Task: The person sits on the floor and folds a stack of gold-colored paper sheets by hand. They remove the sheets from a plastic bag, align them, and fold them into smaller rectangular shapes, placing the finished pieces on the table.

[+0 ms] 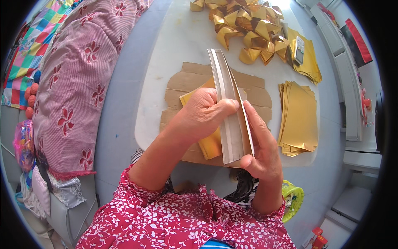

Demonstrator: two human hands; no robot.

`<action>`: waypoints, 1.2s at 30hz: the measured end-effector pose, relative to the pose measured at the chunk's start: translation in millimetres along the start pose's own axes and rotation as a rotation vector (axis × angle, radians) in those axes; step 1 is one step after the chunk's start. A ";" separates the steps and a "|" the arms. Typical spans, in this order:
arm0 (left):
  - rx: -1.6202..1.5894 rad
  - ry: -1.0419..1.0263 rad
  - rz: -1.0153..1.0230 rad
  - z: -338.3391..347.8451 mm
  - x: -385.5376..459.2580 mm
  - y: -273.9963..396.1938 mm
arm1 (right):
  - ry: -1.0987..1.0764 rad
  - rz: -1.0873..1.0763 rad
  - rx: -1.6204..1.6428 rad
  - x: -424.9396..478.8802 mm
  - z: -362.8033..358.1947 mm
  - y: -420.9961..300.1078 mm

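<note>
A partly folded sheet of gold paper [229,133], its pale grey-brown underside towards me, stands upright between my hands. My left hand [205,112] grips its left part, with the thumb pressing along the inside near the crease. Against the right edge rests my right hand [262,143], fingers behind and thumb at the lower corner, holding the sheet too. Below my hands, more gold paper [211,144] lies on a piece of brown cardboard [183,79]; the hands and the sheet hide much of it.
The white table [164,40] also bears a stack of gold sheets [298,118], a heap of folded gold paper pieces [252,26], and a remote control [299,49] on other gold sheets [307,67]. A pink-covered sofa [77,84] stands left. A green wastebasket [292,202] is by my right side.
</note>
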State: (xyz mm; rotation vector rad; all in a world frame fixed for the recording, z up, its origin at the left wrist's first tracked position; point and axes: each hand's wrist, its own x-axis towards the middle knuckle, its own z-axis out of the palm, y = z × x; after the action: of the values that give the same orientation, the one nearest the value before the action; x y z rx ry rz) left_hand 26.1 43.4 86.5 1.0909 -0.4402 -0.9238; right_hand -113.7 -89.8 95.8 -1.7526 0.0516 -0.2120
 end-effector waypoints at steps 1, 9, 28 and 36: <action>0.025 -0.004 0.002 -1.0 0.4 -1.0 | 0.004 -0.001 -0.003 0.3 0.8 0.3; -0.097 0.037 -0.046 -3.6 1.0 2.6 | -0.022 -0.125 -0.241 5.4 -1.7 -4.2; -0.464 0.073 -0.163 -2.2 8.0 -2.8 | -0.103 -0.206 -0.462 9.5 -1.1 6.8; -0.276 0.120 -0.173 2.8 10.3 -4.3 | -0.070 -0.199 -0.404 10.1 -3.9 17.4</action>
State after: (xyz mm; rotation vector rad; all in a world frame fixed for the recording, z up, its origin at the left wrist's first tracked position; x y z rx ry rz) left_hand 28.2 32.8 82.6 0.9348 -0.1151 -1.0312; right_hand -102.9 -98.5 80.6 -2.1687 -0.1405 -0.3004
